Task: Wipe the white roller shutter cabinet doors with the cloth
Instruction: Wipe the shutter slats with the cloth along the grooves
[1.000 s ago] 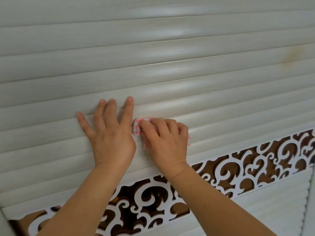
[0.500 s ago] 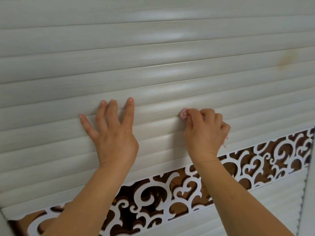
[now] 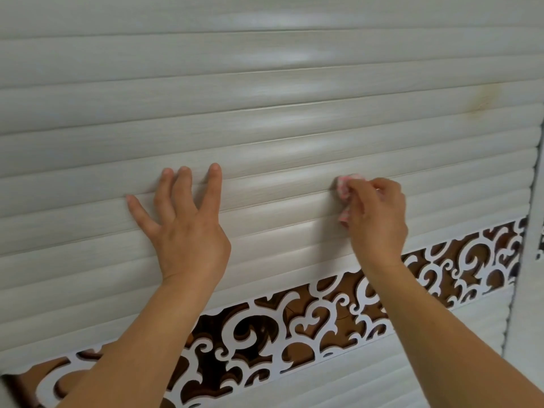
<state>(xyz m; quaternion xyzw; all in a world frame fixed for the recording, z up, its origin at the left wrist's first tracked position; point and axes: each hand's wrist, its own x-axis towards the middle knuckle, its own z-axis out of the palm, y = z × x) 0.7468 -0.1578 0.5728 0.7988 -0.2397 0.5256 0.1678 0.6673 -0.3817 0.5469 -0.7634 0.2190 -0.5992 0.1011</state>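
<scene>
Now the right hand (image 3: 375, 213), pinching the cloth (image 3: 343, 187), has slid rightward along the shutter (image 3: 265, 119); left hand (image 3: 185, 219) stays flat, fingers spread, so wiping advances.

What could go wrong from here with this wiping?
The small pink cloth is bunched inside the right hand, so each pass may cover little and skip slats. The yellowish stain at the upper right of the white slatted shutter door could be missed. The left hand, pressing flat, might leave fingerprints.
</scene>
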